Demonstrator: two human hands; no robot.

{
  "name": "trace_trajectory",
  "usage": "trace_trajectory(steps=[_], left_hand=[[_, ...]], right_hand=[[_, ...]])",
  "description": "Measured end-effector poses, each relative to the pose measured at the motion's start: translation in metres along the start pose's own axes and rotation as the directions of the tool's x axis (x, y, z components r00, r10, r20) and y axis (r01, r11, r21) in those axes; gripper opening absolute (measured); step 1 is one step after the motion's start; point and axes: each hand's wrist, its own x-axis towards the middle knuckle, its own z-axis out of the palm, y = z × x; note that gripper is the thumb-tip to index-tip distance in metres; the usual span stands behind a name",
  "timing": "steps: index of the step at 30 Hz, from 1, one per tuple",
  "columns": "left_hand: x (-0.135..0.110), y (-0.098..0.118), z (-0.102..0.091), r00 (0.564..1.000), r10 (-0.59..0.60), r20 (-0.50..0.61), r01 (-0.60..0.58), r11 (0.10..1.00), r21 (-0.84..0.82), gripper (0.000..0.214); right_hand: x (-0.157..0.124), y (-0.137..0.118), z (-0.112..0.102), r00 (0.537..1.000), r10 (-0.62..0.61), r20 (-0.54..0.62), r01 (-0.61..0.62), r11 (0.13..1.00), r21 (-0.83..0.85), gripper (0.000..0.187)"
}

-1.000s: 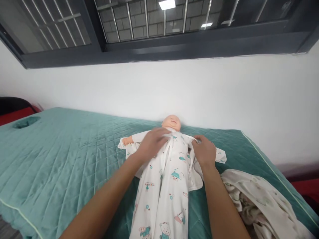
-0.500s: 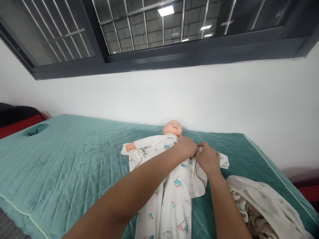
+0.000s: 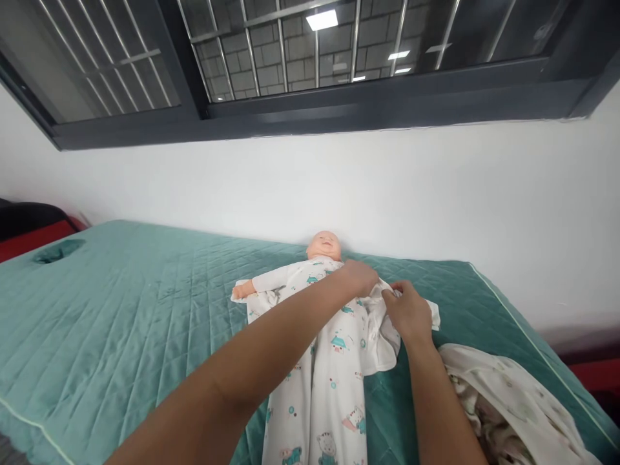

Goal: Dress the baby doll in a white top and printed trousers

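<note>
A baby doll (image 3: 325, 246) lies on its back, its head toward the wall, dressed in a white printed outfit (image 3: 339, 361). Its arm on the left, in a white sleeve (image 3: 276, 279), stretches outward with the hand showing. My left hand (image 3: 361, 278) is closed on the cloth by the doll's shoulder on the right. Beside it, my right hand (image 3: 409, 310) pinches the white sleeve cloth (image 3: 382, 289) on that side. The doll's other arm is hidden by cloth and my hands. A loose flap of white fabric (image 3: 382, 349) hangs below them.
The doll rests on a green quilted cover (image 3: 159, 310). At the lower right lies a crumpled white patterned cloth (image 3: 518, 400). Behind are a white wall (image 3: 242, 187) and a dark window frame (image 3: 378, 106) with metal bars. A red and black object (image 3: 36, 229) stands at far left.
My hands have moved slightly apart, and a stretch of white cloth now shows between them. The view has shifted a little, so the doll appears further left.
</note>
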Motion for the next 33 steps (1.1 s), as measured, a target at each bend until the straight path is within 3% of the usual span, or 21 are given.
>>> trace_trajectory(steps=[3,9,16,20,33], left_hand=[[0.007,0.007,0.006,1.0,0.026,0.003,-0.026,1.0,-0.005,0.027],[0.008,0.01,0.015,0.994,0.048,-0.097,-0.045,0.998,0.037,0.038],[-0.013,-0.009,0.001,0.975,0.069,-0.213,-0.042,0.991,0.13,0.033],[-0.027,-0.024,-0.009,0.961,0.075,-0.267,-0.021,0.98,0.199,0.033],[-0.055,-0.036,-0.008,0.971,0.027,-0.237,0.022,0.979,0.201,0.034]], right_hand=[[0.0,-0.001,0.003,1.0,-0.012,0.029,0.013,0.999,-0.034,0.03],[0.003,0.002,0.006,1.0,-0.002,0.022,0.002,1.0,-0.01,0.027],[0.006,0.011,0.007,0.998,0.041,-0.056,-0.023,0.958,0.286,0.013],[0.009,0.016,0.006,0.995,0.082,-0.051,-0.062,0.948,0.313,0.014],[0.014,0.029,0.006,0.993,0.058,-0.101,-0.026,0.954,0.297,0.014]])
